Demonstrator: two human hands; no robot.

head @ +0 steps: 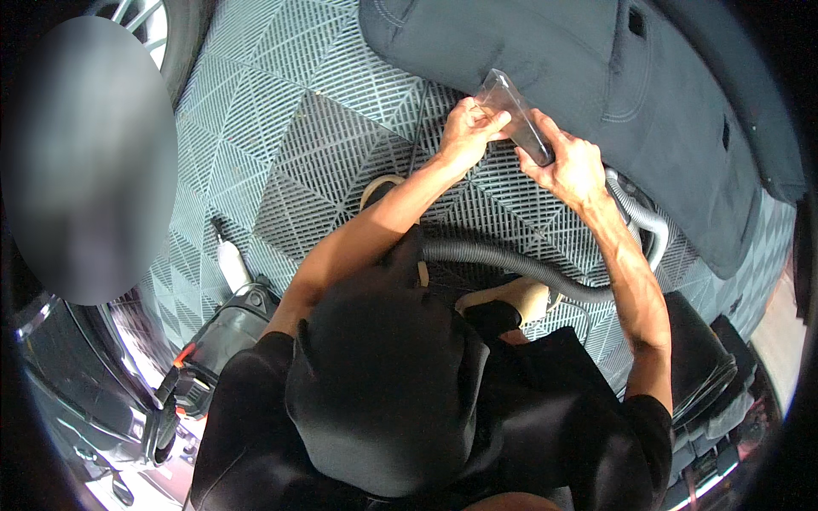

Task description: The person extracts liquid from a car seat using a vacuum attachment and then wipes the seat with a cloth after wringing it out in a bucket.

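Note:
My left hand (pixel 471 133) and my right hand (pixel 567 161) hold a clear plastic nozzle (pixel 508 96), probably a vacuum or extractor head, between them. The left fingers and thumb pinch its side near the wide clear end. My right hand wraps the narrower, dark end. Just beyond the hands lies a large dark grey carpet liner (pixel 549 57) with stitched seams and small cutouts; the nozzle's far tip overlaps its near edge in view. Whether the nozzle touches the liner, I cannot tell.
Slatted grey floor tiles (pixel 339 147) cover the ground. A black corrugated hose (pixel 517 257) crosses by my shoes (pixel 511 300), and a grey hose (pixel 655 230) curls at right. A white bottle (pixel 232 262) and a canister machine (pixel 223 332) are at left. A car wheel (pixel 192 38) stands upper left.

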